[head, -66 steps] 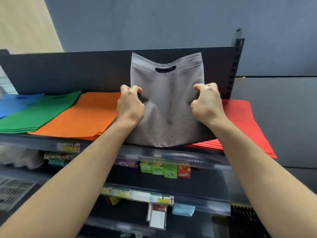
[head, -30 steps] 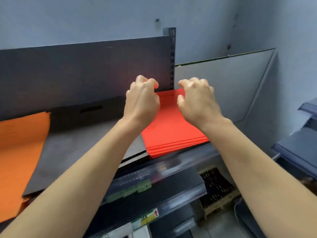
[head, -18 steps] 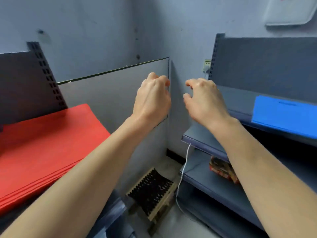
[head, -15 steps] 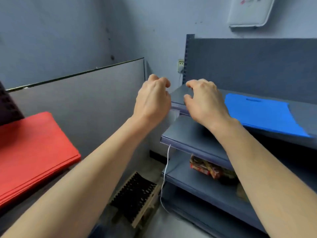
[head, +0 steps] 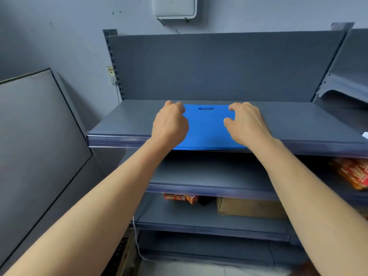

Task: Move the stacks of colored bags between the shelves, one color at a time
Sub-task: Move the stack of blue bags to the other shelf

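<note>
Blue bags lengthwise front-to-back (handle rearward)

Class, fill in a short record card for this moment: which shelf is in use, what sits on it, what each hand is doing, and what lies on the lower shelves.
Shelf in use: top shelf
On it: blue bags, handle cutout at the back
Left hand: over the stack's left side, fingers curled
Right hand: over its right side, fingers curled
Grip: cannot tell
Lower shelves: red packets, brown box

blue bags | flat stack, handle cutout toward back | on top shelf, front edge overhanging slightly
</note>
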`<state>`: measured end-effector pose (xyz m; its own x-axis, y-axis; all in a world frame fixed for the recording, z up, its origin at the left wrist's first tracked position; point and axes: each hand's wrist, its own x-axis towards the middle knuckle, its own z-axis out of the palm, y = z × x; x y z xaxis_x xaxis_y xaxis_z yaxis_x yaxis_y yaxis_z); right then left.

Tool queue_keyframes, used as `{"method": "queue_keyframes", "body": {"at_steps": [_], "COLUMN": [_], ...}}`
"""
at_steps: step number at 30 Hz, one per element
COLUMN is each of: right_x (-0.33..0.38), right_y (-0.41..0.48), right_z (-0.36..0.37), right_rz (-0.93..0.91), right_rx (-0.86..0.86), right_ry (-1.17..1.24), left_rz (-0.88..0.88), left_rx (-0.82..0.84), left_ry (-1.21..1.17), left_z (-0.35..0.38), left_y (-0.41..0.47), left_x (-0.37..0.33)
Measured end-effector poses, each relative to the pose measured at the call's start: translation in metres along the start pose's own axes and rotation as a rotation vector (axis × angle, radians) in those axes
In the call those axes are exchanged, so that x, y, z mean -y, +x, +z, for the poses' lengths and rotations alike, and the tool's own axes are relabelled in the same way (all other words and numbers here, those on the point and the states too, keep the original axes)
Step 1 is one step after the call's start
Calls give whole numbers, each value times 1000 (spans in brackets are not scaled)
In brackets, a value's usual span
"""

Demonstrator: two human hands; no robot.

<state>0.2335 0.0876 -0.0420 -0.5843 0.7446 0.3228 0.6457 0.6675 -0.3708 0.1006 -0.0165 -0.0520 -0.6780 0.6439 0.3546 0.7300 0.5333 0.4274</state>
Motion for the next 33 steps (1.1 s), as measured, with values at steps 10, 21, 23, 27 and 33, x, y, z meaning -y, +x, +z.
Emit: {"method": "queue_keyframes", "body": {"at_steps": [10, 21, 23, 27, 33], "right_x": [-38, -59, -60, -60, -40], "right_y": [74, 113, 116, 119, 113], "right_z": [53, 89, 89, 84, 77], "right_rz": [201, 352, 382, 387, 189], "right_rx": [264, 329, 331, 266, 246], "right_ry": [-96, -131, -120, 38, 243], "left_rz": [-111, -239, -318, -361, -324], "left_rx": [296, 400, 399, 274, 12], "left_ry": [118, -93, -171, -274, -260], "left_z": [63, 88, 88, 83, 47], "left_y": [78, 118, 119, 112, 75], "left_x": [30, 42, 40, 38, 30]}}
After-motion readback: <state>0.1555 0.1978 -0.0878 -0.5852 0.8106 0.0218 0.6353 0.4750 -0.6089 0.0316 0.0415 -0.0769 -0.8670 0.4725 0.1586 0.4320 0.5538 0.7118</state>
